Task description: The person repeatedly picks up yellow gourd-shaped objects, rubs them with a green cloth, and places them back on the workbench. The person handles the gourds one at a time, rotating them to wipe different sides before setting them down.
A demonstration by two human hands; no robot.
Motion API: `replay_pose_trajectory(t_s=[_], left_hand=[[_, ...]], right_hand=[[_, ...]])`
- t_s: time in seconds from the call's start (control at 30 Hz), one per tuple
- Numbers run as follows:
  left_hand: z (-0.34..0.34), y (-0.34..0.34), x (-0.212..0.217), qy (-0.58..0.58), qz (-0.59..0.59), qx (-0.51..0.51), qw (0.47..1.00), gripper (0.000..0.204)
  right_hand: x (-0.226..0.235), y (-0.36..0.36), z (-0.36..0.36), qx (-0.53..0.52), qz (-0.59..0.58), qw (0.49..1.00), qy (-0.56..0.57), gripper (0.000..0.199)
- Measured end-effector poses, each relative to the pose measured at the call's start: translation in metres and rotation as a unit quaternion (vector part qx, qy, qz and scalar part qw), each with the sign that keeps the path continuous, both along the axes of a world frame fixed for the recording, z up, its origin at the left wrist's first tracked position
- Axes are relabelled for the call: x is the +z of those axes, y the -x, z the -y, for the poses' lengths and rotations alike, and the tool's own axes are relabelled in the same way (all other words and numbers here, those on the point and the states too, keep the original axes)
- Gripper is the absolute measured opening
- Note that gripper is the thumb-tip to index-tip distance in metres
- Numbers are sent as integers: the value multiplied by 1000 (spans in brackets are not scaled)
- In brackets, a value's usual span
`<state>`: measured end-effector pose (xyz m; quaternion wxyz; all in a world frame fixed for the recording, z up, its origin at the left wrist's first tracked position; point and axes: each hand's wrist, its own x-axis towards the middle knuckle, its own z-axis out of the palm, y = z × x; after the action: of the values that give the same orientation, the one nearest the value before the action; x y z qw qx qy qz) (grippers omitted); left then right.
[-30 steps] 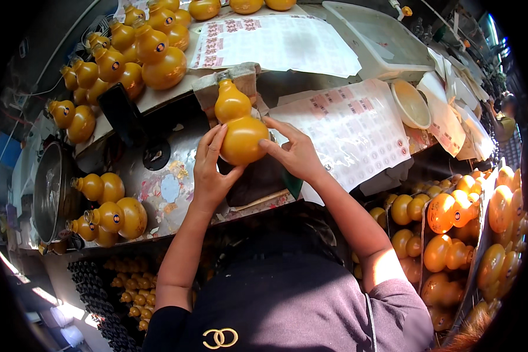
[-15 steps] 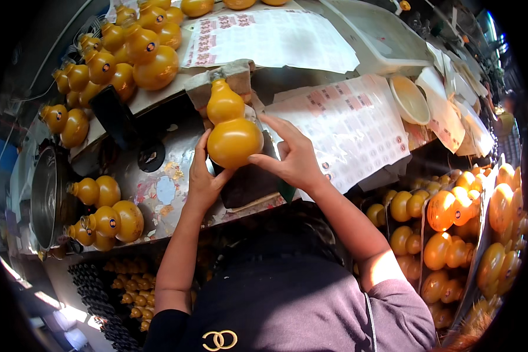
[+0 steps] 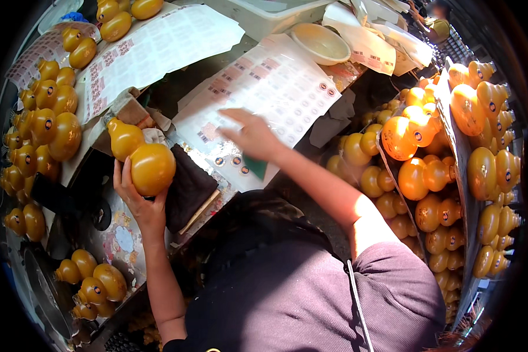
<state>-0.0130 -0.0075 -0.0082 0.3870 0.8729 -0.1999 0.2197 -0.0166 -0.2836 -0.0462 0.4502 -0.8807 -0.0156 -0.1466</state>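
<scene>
My left hand (image 3: 138,199) grips an amber gourd-shaped bottle (image 3: 141,158) from below, its narrow neck pointing up and left. My right hand (image 3: 249,138), blurred, hovers with fingers spread over a white sticker sheet (image 3: 276,88) dotted with small round labels; it holds nothing I can see. A few round stickers (image 3: 232,161) lie loose on the sheet's near edge, just left of that hand. A dark cloth (image 3: 188,188) lies right beside the bottle.
Many more amber gourd bottles crowd the left side (image 3: 47,129) and fill racks on the right (image 3: 452,152). A second sticker sheet (image 3: 152,50) lies at the back left. A shallow cream bowl (image 3: 320,44) and white papers sit behind.
My right hand has let go of the gourd bottle and swung right over the sticker sheet. My left hand now holds the bottle alone, lower and further left.
</scene>
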Motion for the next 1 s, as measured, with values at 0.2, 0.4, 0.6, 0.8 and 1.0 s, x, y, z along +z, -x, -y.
replay_pose_trajectory(t_s=[0.2,0.4,0.6,0.8,1.0], left_hand=[[-12,-2,-24,85,-46,-1,995,85],[-2,1,-19,109,-51,-6,993,85],[-2,1,-18,97,-63,-2,993,84],[1,3,-17,106,-56,-4,993,83],[-10,-6,-27,79,-5,-29,996,87]], right_hand=[[4,22,84,-136,-10,988,68,40],[-10,32,174,-306,-10,924,228,37],[4,61,150,-178,-126,938,270,38],[-27,106,148,-230,-51,952,-194,25],[-52,79,137,-378,-121,848,-351,31]])
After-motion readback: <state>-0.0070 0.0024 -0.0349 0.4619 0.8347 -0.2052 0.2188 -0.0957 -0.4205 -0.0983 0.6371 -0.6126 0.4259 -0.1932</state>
